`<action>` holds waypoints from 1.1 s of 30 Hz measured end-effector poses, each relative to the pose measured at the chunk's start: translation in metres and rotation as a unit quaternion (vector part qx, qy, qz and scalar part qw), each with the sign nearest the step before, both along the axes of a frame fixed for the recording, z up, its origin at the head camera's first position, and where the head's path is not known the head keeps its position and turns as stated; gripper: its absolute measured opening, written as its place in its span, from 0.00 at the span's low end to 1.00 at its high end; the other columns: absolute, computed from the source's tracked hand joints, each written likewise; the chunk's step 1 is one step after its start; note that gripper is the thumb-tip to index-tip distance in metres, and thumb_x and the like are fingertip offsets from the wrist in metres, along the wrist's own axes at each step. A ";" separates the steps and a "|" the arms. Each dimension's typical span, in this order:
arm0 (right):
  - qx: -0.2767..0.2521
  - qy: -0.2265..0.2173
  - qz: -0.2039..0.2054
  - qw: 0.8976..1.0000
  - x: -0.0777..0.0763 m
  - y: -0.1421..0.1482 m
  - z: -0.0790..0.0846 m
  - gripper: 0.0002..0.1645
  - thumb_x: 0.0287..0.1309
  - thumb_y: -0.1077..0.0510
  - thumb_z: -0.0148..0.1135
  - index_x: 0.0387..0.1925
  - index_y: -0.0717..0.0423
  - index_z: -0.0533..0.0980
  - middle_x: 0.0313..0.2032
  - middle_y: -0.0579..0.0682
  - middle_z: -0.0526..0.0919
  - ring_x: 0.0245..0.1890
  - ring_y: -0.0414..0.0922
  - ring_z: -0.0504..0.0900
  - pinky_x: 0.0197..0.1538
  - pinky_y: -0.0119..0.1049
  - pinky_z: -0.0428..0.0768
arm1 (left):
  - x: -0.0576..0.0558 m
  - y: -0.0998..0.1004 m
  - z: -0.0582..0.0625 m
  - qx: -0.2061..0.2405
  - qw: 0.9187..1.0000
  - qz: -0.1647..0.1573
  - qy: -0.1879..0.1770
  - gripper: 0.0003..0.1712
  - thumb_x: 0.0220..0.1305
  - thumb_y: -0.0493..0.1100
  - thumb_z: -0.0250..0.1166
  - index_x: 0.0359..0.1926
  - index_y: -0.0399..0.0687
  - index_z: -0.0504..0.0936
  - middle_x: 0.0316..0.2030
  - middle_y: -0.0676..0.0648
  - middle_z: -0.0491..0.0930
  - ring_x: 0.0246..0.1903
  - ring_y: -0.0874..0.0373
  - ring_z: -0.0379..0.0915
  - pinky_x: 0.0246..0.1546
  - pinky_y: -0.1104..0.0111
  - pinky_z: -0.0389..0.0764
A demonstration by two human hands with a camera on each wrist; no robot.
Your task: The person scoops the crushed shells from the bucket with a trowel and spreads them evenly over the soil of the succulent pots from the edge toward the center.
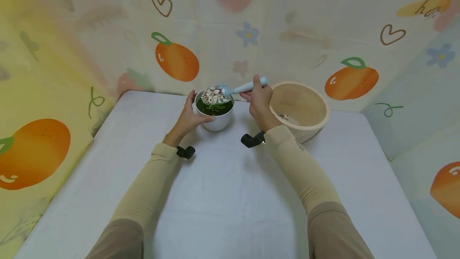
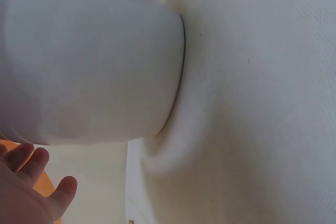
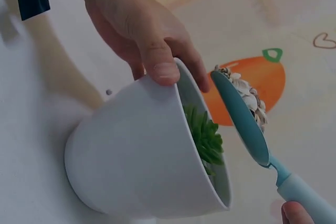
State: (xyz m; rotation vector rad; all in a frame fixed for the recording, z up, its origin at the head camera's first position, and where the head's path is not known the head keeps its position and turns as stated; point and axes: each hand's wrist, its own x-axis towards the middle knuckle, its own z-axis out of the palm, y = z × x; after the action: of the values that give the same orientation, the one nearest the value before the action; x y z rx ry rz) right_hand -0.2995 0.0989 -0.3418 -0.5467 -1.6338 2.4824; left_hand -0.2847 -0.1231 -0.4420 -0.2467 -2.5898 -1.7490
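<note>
A white flower pot point(image 1: 217, 124) stands upright at the back of the table with a small green succulent point(image 3: 203, 136) in it. My left hand point(image 1: 187, 117) grips the pot by its rim, thumb at the near side and fingers round the left. My right hand point(image 1: 261, 99) holds a light-blue trowel point(image 1: 246, 87) by its handle. The trowel's blade point(image 3: 242, 119) is heaped with pale, shell-like chips point(image 1: 214, 95) and hovers just over the pot's opening. In the left wrist view the pot's white side point(image 2: 94, 61) fills the upper left, its base on the tablecloth.
To the right stands a cream-coloured tub point(image 1: 302, 103) with a few chips point(image 1: 282, 116) at its bottom. My right forearm passes in front of it. A patterned curtain point(image 1: 215, 51) hangs directly behind the white-covered table point(image 1: 215, 199).
</note>
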 end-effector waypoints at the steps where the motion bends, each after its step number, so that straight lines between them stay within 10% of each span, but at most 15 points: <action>1: -0.001 -0.002 0.001 1.000 0.000 -0.001 0.000 0.28 0.73 0.49 0.48 0.62 0.68 0.66 0.32 0.58 0.78 0.46 0.58 0.85 0.46 0.44 0.84 | 0.000 0.000 -0.001 -0.001 1.000 0.000 -0.002 0.71 0.46 0.49 0.79 0.77 0.46 0.36 0.77 0.41 0.45 0.76 0.49 0.40 0.76 0.49 0.44; 9: -0.001 -0.018 0.013 1.000 -0.001 -0.010 -0.004 0.26 0.74 0.49 0.46 0.61 0.65 0.66 0.47 0.68 0.79 0.50 0.58 0.84 0.47 0.43 0.84 | -0.002 0.000 -0.008 0.011 1.000 -0.005 -0.005 0.73 0.43 0.48 0.80 0.77 0.49 0.36 0.77 0.42 0.45 0.76 0.46 0.41 0.74 0.47 0.48; 20: 0.009 -0.020 0.013 1.000 -0.002 -0.011 -0.011 0.28 0.74 0.49 0.46 0.62 0.68 0.66 0.33 0.58 0.78 0.47 0.57 0.85 0.46 0.42 0.85 | -0.005 0.005 -0.016 0.011 0.999 0.018 0.031 0.68 0.42 0.46 0.81 0.76 0.48 0.44 0.73 0.41 0.54 0.73 0.46 0.50 0.73 0.48 0.52; 33: 0.019 -0.009 -0.003 1.000 -0.004 -0.010 -0.014 0.23 0.73 0.49 0.48 0.55 0.64 0.69 0.41 0.62 0.79 0.47 0.57 0.85 0.45 0.41 0.85 | -0.007 0.005 -0.018 0.010 0.999 0.029 0.045 0.67 0.44 0.45 0.80 0.76 0.48 0.44 0.72 0.40 0.55 0.71 0.45 0.53 0.71 0.48 0.58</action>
State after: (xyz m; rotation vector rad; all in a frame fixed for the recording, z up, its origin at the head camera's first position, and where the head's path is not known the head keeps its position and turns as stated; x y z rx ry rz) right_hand -0.3031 0.0885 -0.3556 -0.5695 -1.6791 2.4448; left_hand -0.2921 -0.1178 -0.4604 -0.2423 -2.4903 -1.7032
